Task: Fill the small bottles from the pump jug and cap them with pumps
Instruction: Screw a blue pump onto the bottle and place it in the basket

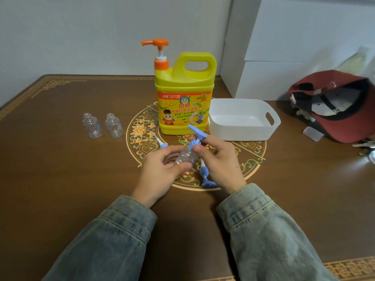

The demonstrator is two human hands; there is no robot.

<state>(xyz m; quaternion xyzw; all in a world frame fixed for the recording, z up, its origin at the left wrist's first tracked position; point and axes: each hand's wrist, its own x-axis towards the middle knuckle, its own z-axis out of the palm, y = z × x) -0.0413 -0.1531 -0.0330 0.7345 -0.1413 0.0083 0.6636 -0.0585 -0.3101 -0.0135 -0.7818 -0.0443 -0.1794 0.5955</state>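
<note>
Now the capping step: left hand (162, 169) grips a small bottle (185, 157) above the table's middle, right hand (217, 159) pinches its blue pump (196, 136) collar. Next, probably twisting it snug.

there is only one view, from the person's head, looking forward and down over the table (60, 179). it is close to both hands, and the wall (81, 27) closes the far side.
</note>
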